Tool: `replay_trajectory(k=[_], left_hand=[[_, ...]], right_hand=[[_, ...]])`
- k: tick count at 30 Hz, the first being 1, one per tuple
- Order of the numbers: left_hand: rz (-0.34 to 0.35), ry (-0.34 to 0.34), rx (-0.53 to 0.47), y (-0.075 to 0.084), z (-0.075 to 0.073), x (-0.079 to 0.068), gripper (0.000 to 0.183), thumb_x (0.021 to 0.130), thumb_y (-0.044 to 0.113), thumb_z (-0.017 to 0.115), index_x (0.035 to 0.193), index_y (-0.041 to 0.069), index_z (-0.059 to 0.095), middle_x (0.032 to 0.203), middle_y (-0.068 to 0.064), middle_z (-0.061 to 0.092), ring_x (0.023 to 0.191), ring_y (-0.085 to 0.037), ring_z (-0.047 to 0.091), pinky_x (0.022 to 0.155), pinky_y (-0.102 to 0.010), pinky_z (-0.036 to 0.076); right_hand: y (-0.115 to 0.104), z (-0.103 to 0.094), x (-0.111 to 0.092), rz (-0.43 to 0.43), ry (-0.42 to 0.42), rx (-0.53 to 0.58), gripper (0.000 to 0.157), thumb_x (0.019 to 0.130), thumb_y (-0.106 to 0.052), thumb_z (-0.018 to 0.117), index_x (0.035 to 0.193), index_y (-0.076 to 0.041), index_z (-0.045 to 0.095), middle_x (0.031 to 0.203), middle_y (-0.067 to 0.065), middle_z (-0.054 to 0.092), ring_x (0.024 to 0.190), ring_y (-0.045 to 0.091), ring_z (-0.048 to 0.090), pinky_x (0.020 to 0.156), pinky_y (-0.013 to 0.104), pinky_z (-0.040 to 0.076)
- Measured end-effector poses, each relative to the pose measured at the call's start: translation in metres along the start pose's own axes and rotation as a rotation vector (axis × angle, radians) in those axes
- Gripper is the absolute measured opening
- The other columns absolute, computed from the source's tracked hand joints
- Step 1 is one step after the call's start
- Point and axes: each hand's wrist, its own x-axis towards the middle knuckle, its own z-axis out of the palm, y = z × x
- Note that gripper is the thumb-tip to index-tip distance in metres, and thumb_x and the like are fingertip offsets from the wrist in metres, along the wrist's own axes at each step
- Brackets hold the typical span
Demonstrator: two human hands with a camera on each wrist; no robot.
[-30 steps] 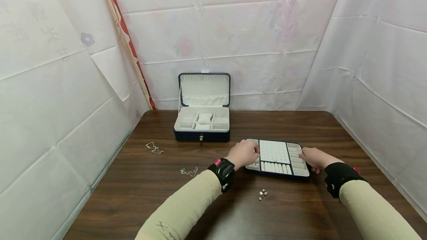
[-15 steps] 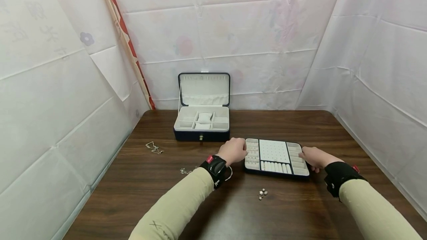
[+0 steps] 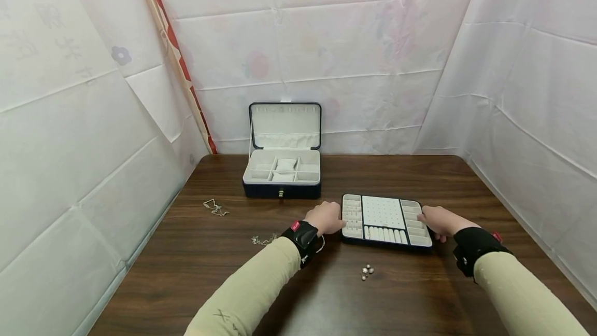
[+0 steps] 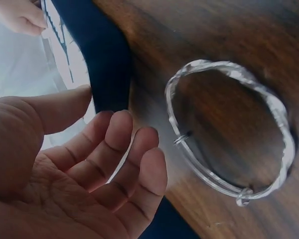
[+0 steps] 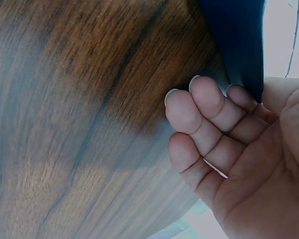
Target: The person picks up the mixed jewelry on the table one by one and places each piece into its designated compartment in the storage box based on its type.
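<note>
A navy jewelry tray (image 3: pixel 384 222) with white compartments, a dotted white panel and ring rolls lies flat on the table. At its left edge is my left hand (image 3: pixel 324 218), thumb at the rim and curled fingers (image 4: pixel 118 130) against the outer navy wall. My right hand (image 3: pixel 440 221) grips the opposite edge, its thumb over the rim and its curled fingers (image 5: pixel 182 112) at the side wall. A twisted silver bangle (image 4: pixel 284 129) lies beside the left hand; the wristband (image 3: pixel 303 240) mostly hides it in the head view.
Behind stands an open navy jewelry box (image 3: pixel 282 190) with white compartments and cushions. Two silver chains lie at left, one chain (image 3: pixel 215 207) farther back, another chain (image 3: pixel 265 239) by the left sleeve. Several small round beads or studs (image 3: pixel 366 271) lie before the tray.
My left hand has withdrawn from above the tray's left compartments, then moved slightly forward to the left edge. The right hand and tray have stayed in place.
</note>
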Motion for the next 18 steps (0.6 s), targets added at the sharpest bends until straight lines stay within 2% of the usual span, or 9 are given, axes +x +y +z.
replay_trajectory(k=[7, 13, 18], left_hand=[[-0.025, -0.033, -0.023, -0.001, 0.012, 0.01, 0.022, 0.1, 0.031, 0.063, 0.099, 0.011, 0.073, 0.1, -0.004, 0.069, 0.081, -0.021, 0.059, 0.073, -0.045, 0.05], [-0.047, -0.083, -0.018, -0.001, 0.01, 0.012, 0.023, 0.101, 0.029, 0.059, 0.101, 0.01, 0.073, 0.098, -0.003, 0.066, 0.084, -0.022, 0.058, 0.08, -0.045, 0.049], [-0.062, -0.11, -0.005, 0.002, 0.006, 0.008, 0.024, 0.101, 0.028, 0.057, 0.105, 0.01, 0.073, 0.106, -0.004, 0.069, 0.091, -0.021, 0.06, 0.096, -0.049, 0.047]], right_hand=[[0.004, 0.001, 0.002, 0.009, -0.007, -0.018, 0.025, 0.107, -0.014, 0.04, 0.11, 0.008, 0.051, 0.072, 0.013, 0.055, 0.056, 0.022, 0.057, 0.054, 0.035, 0.051], [0.003, 0.001, 0.004, 0.006, -0.006, -0.034, 0.024, 0.106, -0.014, 0.04, 0.108, 0.007, 0.052, 0.072, 0.013, 0.055, 0.056, 0.022, 0.057, 0.055, 0.035, 0.051], [0.005, 0.002, 0.004, -0.015, 0.015, -0.03, 0.023, 0.106, -0.015, 0.04, 0.105, 0.005, 0.052, 0.07, 0.012, 0.054, 0.054, 0.021, 0.056, 0.054, 0.034, 0.05]])
